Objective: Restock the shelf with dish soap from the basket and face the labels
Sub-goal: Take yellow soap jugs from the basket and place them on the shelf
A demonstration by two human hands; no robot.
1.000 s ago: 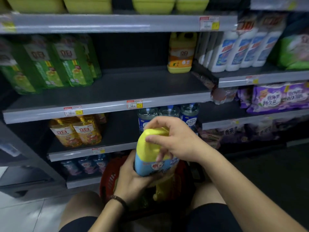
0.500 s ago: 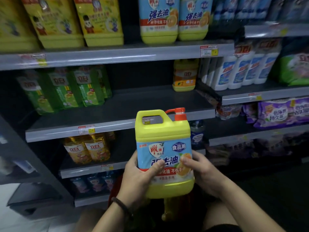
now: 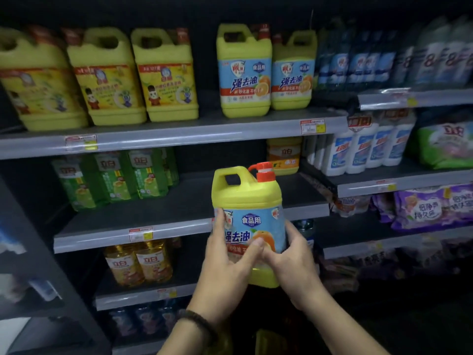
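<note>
Jug (image 3: 249, 196): raised since a second ago from a tipped position low over the basket, brought upright, and since half a second ago turned slightly, so that the label is angled a little to the right. It is held in the air near the front edge of the middle shelf (image 3: 153, 213), handle to the left, red pump (image 3: 263, 171) to the right. Left hand (image 3: 225, 275): wrapped round the left side, thumb laid across the label. Right hand (image 3: 294, 272): cupped round the lower right side, thumb meeting the left one at the front. Matching stock: two jugs (image 3: 244, 73) of the same label are stood on the top shelf (image 3: 179, 134), labels forward. Basket: not made out in the dark below. Risks noted: the grip is taken low on the body, so the jug could be tipped forward on the lift; the pump could be caught under a shelf edge if it is raised too close; the shelved pair could be knocked if it is slid in carelessly; the label could be left askew unless it is turned back.
</note>
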